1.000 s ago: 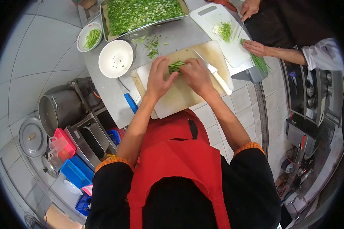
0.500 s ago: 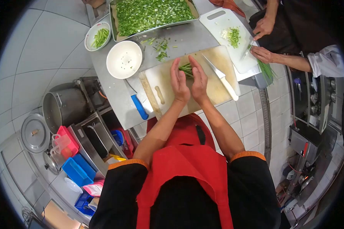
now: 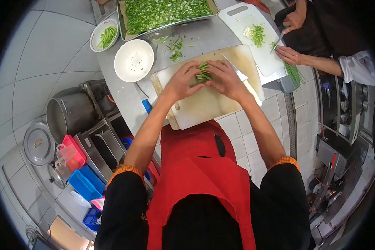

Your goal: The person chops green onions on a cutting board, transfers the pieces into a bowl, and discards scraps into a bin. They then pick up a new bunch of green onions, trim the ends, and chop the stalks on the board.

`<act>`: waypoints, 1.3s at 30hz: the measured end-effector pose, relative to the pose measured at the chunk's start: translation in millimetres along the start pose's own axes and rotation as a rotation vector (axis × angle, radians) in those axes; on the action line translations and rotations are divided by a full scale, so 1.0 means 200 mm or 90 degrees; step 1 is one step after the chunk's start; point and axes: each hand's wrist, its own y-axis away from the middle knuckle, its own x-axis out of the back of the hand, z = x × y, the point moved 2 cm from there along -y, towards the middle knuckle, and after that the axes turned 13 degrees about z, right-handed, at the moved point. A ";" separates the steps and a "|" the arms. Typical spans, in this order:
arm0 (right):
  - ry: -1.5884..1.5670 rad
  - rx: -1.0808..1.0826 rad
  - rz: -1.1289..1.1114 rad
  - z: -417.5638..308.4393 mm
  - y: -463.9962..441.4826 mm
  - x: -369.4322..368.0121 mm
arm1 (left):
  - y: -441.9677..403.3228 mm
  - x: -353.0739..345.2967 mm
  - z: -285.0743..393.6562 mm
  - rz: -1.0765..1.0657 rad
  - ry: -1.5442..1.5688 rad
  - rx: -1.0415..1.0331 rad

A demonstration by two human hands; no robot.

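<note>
A small bundle of cut green stalks (image 3: 203,76) lies on the worn cutting board (image 3: 204,110). My left hand (image 3: 184,80) curves round its left side, thumb low and fingers high. Opposite it, my right hand (image 3: 228,79) cups the right side, so the bundle sits between both sets of fingertips. Just right of that hand rests a white-handled knife (image 3: 253,92), its blade partly hidden by my fingers. A second knife with a blue handle (image 3: 147,106) is left of the board, largely covered by my left forearm.
A white bowl (image 3: 133,71) with green bits and a smaller bowl of green sticks (image 3: 97,38) stand left. Behind is a tray of chopped greens (image 3: 166,14). At right, a co-worker's hands (image 3: 291,54) cut greens on a white board (image 3: 267,58).
My hands have gone from upright, facing palms to curled fingers round the stalks, elbows wider. My right hand now covers part of the white-handled knife. The co-worker's knife has shifted.
</note>
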 end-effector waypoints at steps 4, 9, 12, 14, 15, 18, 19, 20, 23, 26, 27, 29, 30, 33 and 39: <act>-0.038 0.018 -0.128 0.06 -0.06 0.00 | -0.03 -0.04 -0.05 -0.030 0.022 -0.074; -0.026 0.087 -0.129 0.09 -0.09 -0.01 | -0.02 -0.05 -0.05 -0.012 0.026 -0.099; -0.016 0.123 -0.117 0.10 -0.09 -0.03 | -0.02 -0.06 -0.03 0.018 0.013 -0.126; -0.020 0.125 -0.106 0.10 -0.07 -0.04 | -0.01 -0.06 -0.01 0.030 0.002 -0.138; -0.036 0.067 -0.100 0.10 -0.06 -0.03 | -0.01 -0.07 -0.01 0.039 -0.007 -0.131; -0.142 -0.193 -0.002 0.02 0.01 -0.02 | 0.00 -0.07 -0.01 0.054 -0.022 -0.122; -0.231 -0.394 0.093 -0.02 0.04 -0.01 | 0.00 -0.07 0.00 0.059 -0.030 -0.121; -0.232 -0.395 0.091 -0.05 0.07 -0.04 | 0.00 -0.07 0.00 0.059 -0.031 -0.119; -0.354 -0.435 0.219 -0.09 0.13 -0.11 | -0.01 -0.07 0.02 0.065 -0.027 -0.106; -0.382 -0.417 0.285 -0.13 0.12 -0.19 | -0.01 -0.09 0.02 0.069 -0.037 -0.111; -0.423 -0.417 0.306 -0.14 0.12 -0.23 | -0.01 -0.09 0.01 0.068 -0.041 -0.114; -0.464 -0.416 0.329 -0.13 0.12 -0.25 | -0.01 -0.10 0.00 0.065 -0.045 -0.118; -0.464 -0.415 0.333 -0.14 0.11 -0.25 | -0.01 -0.10 0.00 0.073 -0.043 -0.118; -0.432 -0.408 0.318 -0.14 0.07 -0.21 | -0.01 -0.09 0.00 0.079 -0.044 -0.110; -0.344 -0.383 0.226 -0.13 0.06 -0.15 | -0.01 -0.09 0.00 0.074 -0.047 -0.100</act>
